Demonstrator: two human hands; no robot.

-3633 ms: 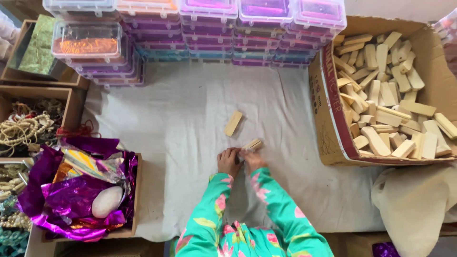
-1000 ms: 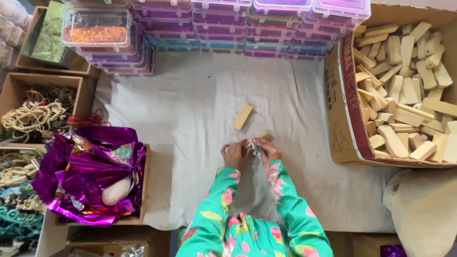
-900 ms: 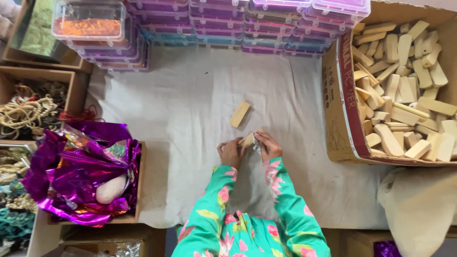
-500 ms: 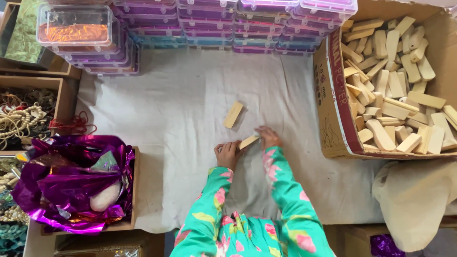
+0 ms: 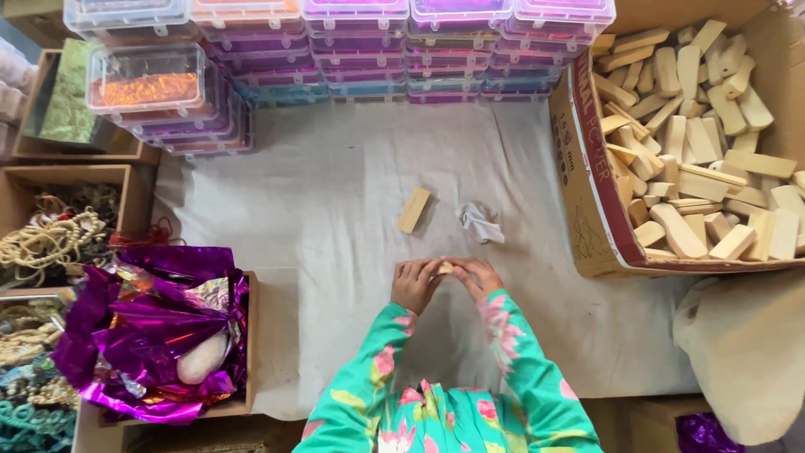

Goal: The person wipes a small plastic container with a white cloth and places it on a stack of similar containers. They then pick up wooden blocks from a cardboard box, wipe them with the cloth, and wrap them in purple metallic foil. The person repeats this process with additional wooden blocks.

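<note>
My left hand [image 5: 413, 283] and my right hand [image 5: 476, 276] meet over the white cloth [image 5: 335, 201], both closed around a small wooden block [image 5: 444, 268] that mostly hides between the fingers. Both sleeves are green with pink flowers. Farther out on the cloth lies a second wooden block [image 5: 413, 210], tilted. To its right rests a crumpled whitish scrap [image 5: 480, 223], apart from both hands.
A cardboard box [image 5: 583, 210] full of several wooden blocks stands at the right. Stacked clear plastic containers [image 5: 352, 50] line the far edge. At the left are a box with purple foil [image 5: 151, 335] and boxes of beads and cords [image 5: 50, 243].
The crumpled scrap now lies on the cloth beside the loose block; it was not there before. My hands have drawn back toward me, still closed on the small block.
</note>
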